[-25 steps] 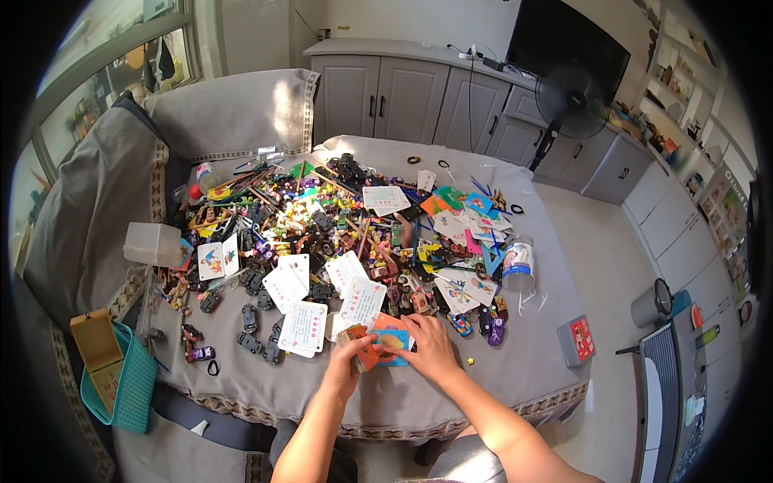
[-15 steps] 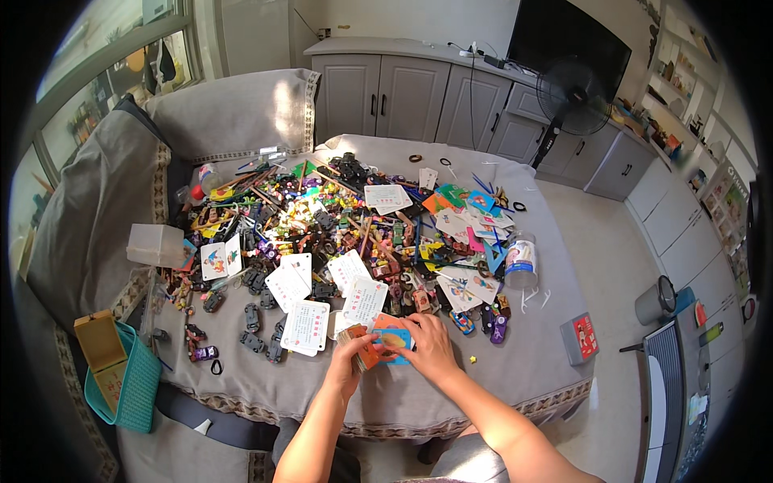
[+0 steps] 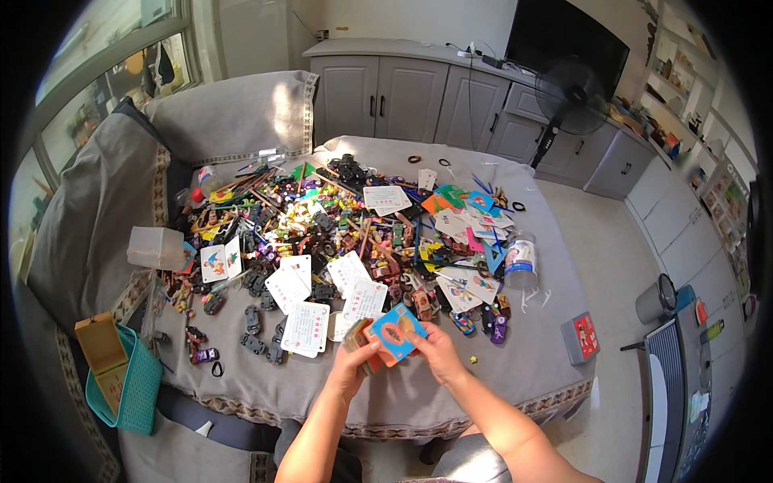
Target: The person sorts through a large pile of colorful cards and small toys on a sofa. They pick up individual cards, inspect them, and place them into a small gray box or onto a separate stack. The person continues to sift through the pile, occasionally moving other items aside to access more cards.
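Note:
At the table's near side, my left hand (image 3: 354, 363) is closed round a stack of picture cards, mostly seen edge-on. My right hand (image 3: 439, 351) pinches the right edge of a blue card (image 3: 394, 332) with an orange-brown oval picture, which lies over the front of the stack. An orange-red edge shows beneath it. Just beyond my hands lie several white printed cards (image 3: 307, 325), face up and partly overlapping. Toy cars (image 3: 252, 319) stand to their left, and a small yellow star (image 3: 473, 360) rests right of my right hand.
A big heap of small toys (image 3: 322, 217), pencils and cards covers the table's middle. A clear plastic jar (image 3: 522, 262) and a red-and-grey card box (image 3: 580, 338) are at right. A translucent bin (image 3: 156, 246) and a teal basket (image 3: 135, 394) are at left; a black fan (image 3: 573, 97) stands behind.
The blue card has risen and tilted in my hands, so its picture shows more fully. My right hand has shifted from lying over the cards to gripping the blue card's right edge.

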Available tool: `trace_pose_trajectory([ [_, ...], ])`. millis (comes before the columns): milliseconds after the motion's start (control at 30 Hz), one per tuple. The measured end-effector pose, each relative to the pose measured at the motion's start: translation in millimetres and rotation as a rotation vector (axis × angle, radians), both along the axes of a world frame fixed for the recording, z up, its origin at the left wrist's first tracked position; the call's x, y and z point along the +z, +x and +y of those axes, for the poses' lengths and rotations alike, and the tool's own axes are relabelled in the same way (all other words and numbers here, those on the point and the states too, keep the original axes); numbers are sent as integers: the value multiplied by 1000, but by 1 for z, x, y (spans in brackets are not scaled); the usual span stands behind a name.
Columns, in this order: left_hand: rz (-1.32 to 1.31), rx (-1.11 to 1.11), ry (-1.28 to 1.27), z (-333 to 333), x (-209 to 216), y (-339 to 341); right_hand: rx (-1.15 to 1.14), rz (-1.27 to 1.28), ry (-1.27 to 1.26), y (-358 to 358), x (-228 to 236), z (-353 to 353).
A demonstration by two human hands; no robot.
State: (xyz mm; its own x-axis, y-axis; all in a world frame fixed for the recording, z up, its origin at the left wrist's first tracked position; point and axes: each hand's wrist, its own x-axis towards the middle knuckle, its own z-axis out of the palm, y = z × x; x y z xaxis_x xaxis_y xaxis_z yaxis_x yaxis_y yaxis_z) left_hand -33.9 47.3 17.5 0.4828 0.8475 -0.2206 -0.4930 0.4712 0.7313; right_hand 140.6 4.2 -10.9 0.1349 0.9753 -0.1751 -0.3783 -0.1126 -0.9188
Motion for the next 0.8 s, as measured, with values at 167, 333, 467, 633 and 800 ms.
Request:
trace_pose_trajectory([
  [167, 87, -103, -30, -4, -12, 4, 97, -84, 69, -20, 0, -4],
  [333, 20, 8, -44, -9, -12, 16, -84, -1048, 269, -18, 5, -8],
  [467, -16, -37, -42, -7, -8, 16, -143, -1112, 320, -23, 16, -9],
  [633, -37, -60, -11, -1, -13, 11, -184, -1020, 346, 3, 16, 8],
  [800, -2, -26, -13, 3, -14, 5, -385, -1358, 161, 83, -4, 75],
])
